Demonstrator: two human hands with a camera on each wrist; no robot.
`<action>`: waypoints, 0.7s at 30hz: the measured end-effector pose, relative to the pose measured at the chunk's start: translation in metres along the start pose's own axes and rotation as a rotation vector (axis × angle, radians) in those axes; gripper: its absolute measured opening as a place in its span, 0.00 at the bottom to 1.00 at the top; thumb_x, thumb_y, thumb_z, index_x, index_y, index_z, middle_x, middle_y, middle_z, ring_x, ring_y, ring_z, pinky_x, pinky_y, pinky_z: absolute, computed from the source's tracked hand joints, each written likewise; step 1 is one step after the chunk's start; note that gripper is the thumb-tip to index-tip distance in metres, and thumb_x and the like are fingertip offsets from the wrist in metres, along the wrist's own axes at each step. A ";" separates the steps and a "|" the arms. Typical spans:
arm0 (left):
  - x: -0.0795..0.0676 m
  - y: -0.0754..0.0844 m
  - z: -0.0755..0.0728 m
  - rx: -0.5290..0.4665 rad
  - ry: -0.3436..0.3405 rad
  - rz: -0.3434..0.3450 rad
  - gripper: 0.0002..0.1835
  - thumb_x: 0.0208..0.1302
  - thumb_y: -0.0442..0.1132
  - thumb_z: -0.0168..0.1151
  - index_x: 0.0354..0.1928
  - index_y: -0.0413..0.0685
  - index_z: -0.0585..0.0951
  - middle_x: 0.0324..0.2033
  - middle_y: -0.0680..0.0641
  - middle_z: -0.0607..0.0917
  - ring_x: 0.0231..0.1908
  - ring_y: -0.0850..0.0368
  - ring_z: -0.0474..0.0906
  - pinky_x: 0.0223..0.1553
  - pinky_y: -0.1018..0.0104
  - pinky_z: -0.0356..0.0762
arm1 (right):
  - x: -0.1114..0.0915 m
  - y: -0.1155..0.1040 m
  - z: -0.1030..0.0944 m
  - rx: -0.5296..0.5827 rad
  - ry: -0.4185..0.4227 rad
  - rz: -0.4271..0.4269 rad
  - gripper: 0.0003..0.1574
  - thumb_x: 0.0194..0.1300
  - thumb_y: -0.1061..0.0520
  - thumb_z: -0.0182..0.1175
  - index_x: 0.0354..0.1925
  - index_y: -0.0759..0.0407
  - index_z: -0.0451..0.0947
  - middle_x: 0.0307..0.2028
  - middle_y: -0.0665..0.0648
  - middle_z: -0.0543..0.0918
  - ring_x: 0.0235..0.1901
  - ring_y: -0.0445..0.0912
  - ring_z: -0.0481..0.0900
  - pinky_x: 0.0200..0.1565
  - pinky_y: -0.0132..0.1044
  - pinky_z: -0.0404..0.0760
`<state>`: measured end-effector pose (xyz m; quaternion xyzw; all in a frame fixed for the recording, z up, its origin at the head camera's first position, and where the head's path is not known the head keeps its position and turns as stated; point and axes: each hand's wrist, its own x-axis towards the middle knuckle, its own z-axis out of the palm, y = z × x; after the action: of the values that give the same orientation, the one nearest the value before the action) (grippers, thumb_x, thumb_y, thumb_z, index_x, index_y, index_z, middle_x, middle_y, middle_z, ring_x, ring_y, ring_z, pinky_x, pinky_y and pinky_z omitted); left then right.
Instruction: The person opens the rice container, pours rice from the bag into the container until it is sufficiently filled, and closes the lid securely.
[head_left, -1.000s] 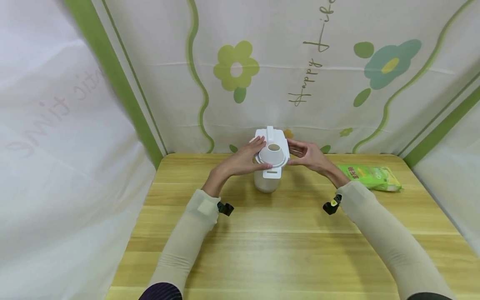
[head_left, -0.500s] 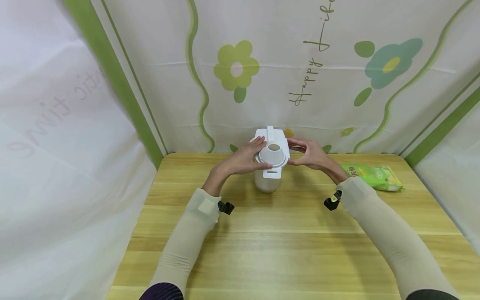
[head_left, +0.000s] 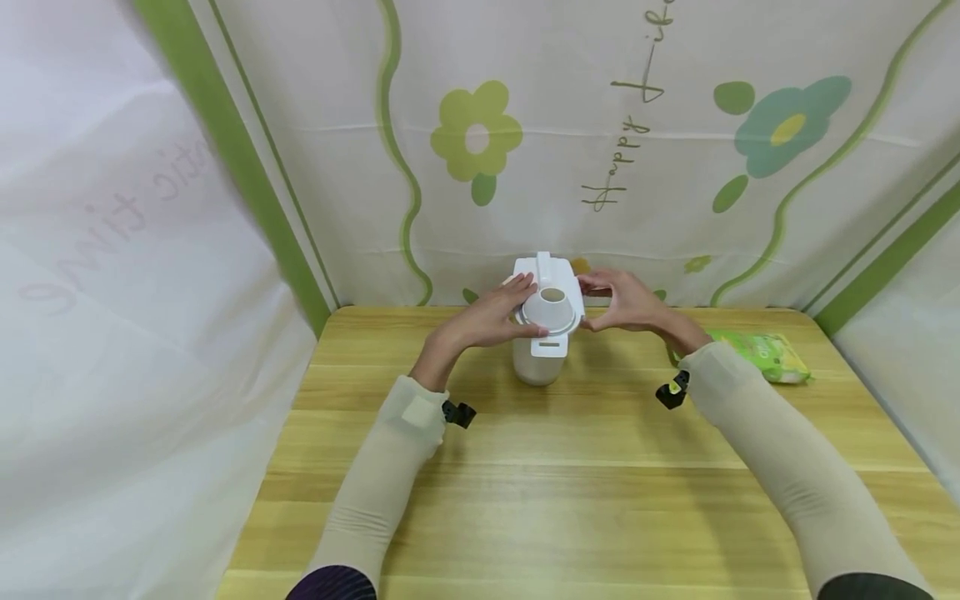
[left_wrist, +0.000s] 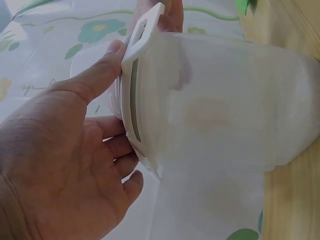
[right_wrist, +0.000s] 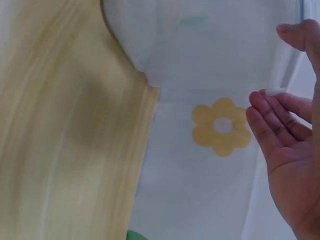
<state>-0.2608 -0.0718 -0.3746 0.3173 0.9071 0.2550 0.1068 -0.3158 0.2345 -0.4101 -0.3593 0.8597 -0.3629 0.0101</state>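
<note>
A translucent white plastic storage container (head_left: 537, 371) stands upright near the table's back edge. Its white lid (head_left: 564, 275) carries a strap-like handle and a raised round cup (head_left: 550, 312). My left hand (head_left: 491, 318) grips the lid from the left, thumb on the front rim, fingers over its left side. At the right side is my right hand (head_left: 633, 302), arched, with thumb and fingers apart. In the right wrist view, its fingertips (right_wrist: 256, 97) are at a small white tab (right_wrist: 275, 92) on the lid's edge, and its thumb is by the rim.
A green packet (head_left: 765, 357) lies on the right part of the wooden table (head_left: 525, 500), partly hidden by the right forearm. Behind the table hangs a white curtain (head_left: 540, 100) with printed flowers; another white sheet (head_left: 135, 333) hangs at the left.
My right hand has become more arched at the lid's right edge, and its wrist has shifted slightly right. The left hand keeps its hold; the container has stayed in place.
</note>
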 end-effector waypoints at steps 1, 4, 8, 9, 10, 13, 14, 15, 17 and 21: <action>0.001 0.000 0.000 0.002 0.000 0.001 0.51 0.74 0.61 0.65 0.84 0.42 0.53 0.85 0.44 0.46 0.84 0.52 0.38 0.83 0.55 0.42 | 0.000 -0.002 -0.003 -0.002 -0.012 0.002 0.51 0.48 0.63 0.81 0.68 0.75 0.74 0.55 0.68 0.83 0.57 0.67 0.83 0.62 0.63 0.80; 0.001 0.001 0.000 0.009 0.006 0.002 0.51 0.73 0.60 0.65 0.84 0.42 0.53 0.85 0.44 0.47 0.84 0.51 0.38 0.83 0.55 0.42 | 0.000 -0.007 -0.012 -0.040 -0.044 -0.005 0.52 0.46 0.64 0.82 0.68 0.78 0.73 0.54 0.70 0.82 0.57 0.70 0.83 0.61 0.65 0.80; 0.002 0.001 0.000 0.022 0.010 0.003 0.51 0.73 0.60 0.66 0.84 0.42 0.54 0.85 0.44 0.47 0.84 0.51 0.39 0.83 0.54 0.41 | 0.002 -0.013 -0.021 -0.146 -0.086 -0.040 0.52 0.46 0.60 0.82 0.67 0.77 0.74 0.53 0.70 0.82 0.55 0.68 0.83 0.58 0.65 0.82; 0.002 0.001 0.000 0.027 0.009 0.004 0.51 0.73 0.60 0.66 0.84 0.41 0.54 0.85 0.43 0.48 0.84 0.51 0.39 0.83 0.54 0.41 | 0.003 -0.015 -0.023 -0.170 -0.094 -0.045 0.52 0.46 0.59 0.83 0.67 0.76 0.75 0.53 0.70 0.83 0.54 0.67 0.83 0.57 0.64 0.82; 0.002 0.001 0.000 0.032 0.008 0.007 0.51 0.73 0.61 0.66 0.84 0.41 0.54 0.85 0.43 0.48 0.84 0.51 0.39 0.83 0.54 0.41 | 0.004 -0.016 -0.024 -0.188 -0.101 -0.047 0.52 0.46 0.58 0.83 0.67 0.76 0.75 0.53 0.69 0.83 0.54 0.65 0.83 0.57 0.63 0.83; 0.002 0.002 -0.001 0.039 -0.002 0.008 0.51 0.73 0.61 0.65 0.84 0.41 0.53 0.85 0.42 0.48 0.84 0.50 0.39 0.83 0.53 0.41 | 0.005 -0.019 -0.027 -0.222 -0.120 -0.042 0.51 0.48 0.55 0.83 0.67 0.74 0.77 0.53 0.67 0.83 0.52 0.62 0.83 0.55 0.61 0.84; 0.001 0.002 -0.002 0.040 -0.006 0.006 0.51 0.73 0.61 0.65 0.84 0.41 0.53 0.85 0.42 0.48 0.84 0.50 0.39 0.83 0.53 0.41 | 0.006 -0.021 -0.028 -0.227 -0.126 -0.038 0.51 0.48 0.55 0.83 0.67 0.73 0.77 0.52 0.66 0.83 0.52 0.61 0.83 0.54 0.61 0.84; 0.002 0.002 -0.002 0.045 -0.008 0.006 0.51 0.73 0.61 0.65 0.84 0.40 0.53 0.85 0.42 0.48 0.84 0.50 0.40 0.83 0.53 0.40 | 0.007 -0.022 -0.029 -0.239 -0.133 -0.032 0.51 0.48 0.53 0.83 0.66 0.72 0.78 0.52 0.65 0.83 0.52 0.60 0.83 0.54 0.60 0.85; 0.001 0.003 -0.003 0.050 -0.014 0.004 0.51 0.74 0.61 0.64 0.84 0.40 0.53 0.85 0.41 0.48 0.84 0.49 0.40 0.83 0.53 0.40 | 0.008 -0.025 -0.031 -0.279 -0.149 -0.024 0.50 0.49 0.51 0.82 0.66 0.70 0.79 0.52 0.63 0.84 0.51 0.58 0.83 0.52 0.58 0.85; 0.001 0.005 -0.005 0.056 -0.014 0.007 0.51 0.73 0.61 0.65 0.83 0.40 0.54 0.84 0.41 0.49 0.84 0.48 0.41 0.83 0.53 0.40 | 0.013 -0.033 -0.035 -0.361 -0.195 -0.020 0.48 0.49 0.48 0.81 0.65 0.68 0.81 0.51 0.63 0.85 0.49 0.57 0.83 0.51 0.56 0.85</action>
<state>-0.2605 -0.0696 -0.3681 0.3251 0.9120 0.2275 0.1034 -0.3154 0.2320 -0.3597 -0.3973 0.9021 -0.1665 0.0250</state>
